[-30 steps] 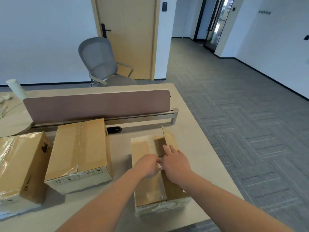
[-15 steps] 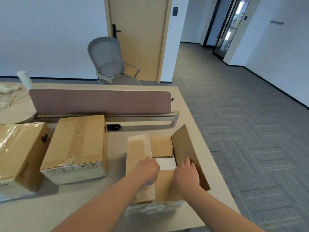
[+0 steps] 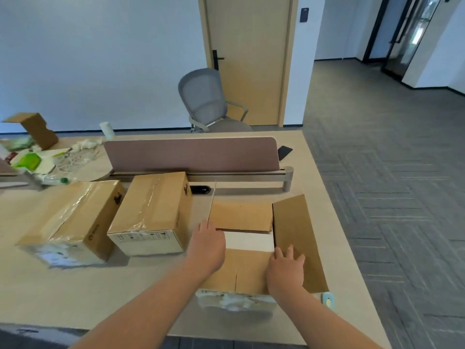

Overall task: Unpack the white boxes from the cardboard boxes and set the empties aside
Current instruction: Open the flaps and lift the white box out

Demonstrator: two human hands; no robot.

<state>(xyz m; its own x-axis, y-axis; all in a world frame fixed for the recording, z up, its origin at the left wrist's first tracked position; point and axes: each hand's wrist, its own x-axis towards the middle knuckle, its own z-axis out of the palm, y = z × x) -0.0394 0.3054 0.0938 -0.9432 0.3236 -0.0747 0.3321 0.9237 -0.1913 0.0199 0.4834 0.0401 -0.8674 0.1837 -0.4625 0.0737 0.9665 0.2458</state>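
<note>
An opened cardboard box (image 3: 251, 273) lies on the desk in front of me, both long flaps spread and the right flap (image 3: 294, 235) lying outward. Between its short inner flaps shows the top of a white box (image 3: 247, 241). My left hand (image 3: 207, 245) rests on the box's left edge, fingers apart, pressing the left flap outward. My right hand (image 3: 285, 269) lies flat where the right flap hinges, fingers spread. Two taped, sealed cardboard boxes sit to the left: a middle one (image 3: 153, 212) and a far-left one (image 3: 73, 222).
A pink divider panel (image 3: 191, 153) crosses the desk behind the boxes. Clutter and an open cardboard piece (image 3: 37, 129) lie at the far left. A grey chair (image 3: 206, 99) stands behind the desk. The desk's right edge (image 3: 334, 222) meets carpet floor.
Both long flaps have been folded outward; the left hand moved from the box's middle to its left edge, and more of the white box now shows. The camera view shifted left.
</note>
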